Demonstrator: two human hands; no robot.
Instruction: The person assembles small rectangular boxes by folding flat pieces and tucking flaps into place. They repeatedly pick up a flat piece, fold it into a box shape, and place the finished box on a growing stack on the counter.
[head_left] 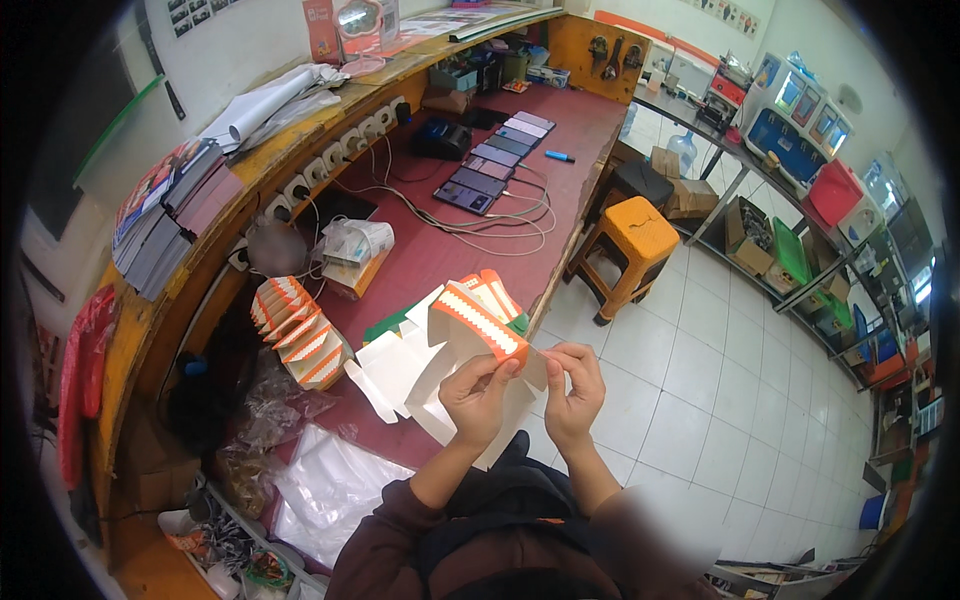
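Held up in front of me is a partly folded cardboard box (478, 322), orange and white outside and pale inside. My left hand (472, 402) pinches its near side, thumb pressed on the orange edge. With closed fingertips, my right hand (574, 395) grips the box's right end flap. Beneath it, on the dark red table (400, 250), lie unfolded cardboard blanks (385, 372), pale side up. Another orange-and-white piece (492, 292) lies behind the box. To the left stands a nested stack of folded orange-and-white boxes (300, 335).
Clear plastic bags (335, 495) lie at the near left. A row of phones (490, 170) with white cables runs along the table's far part. Beyond the table's right edge stands an orange stool (630, 235) on white tiles. Stacked papers (175, 220) sit on the left ledge.
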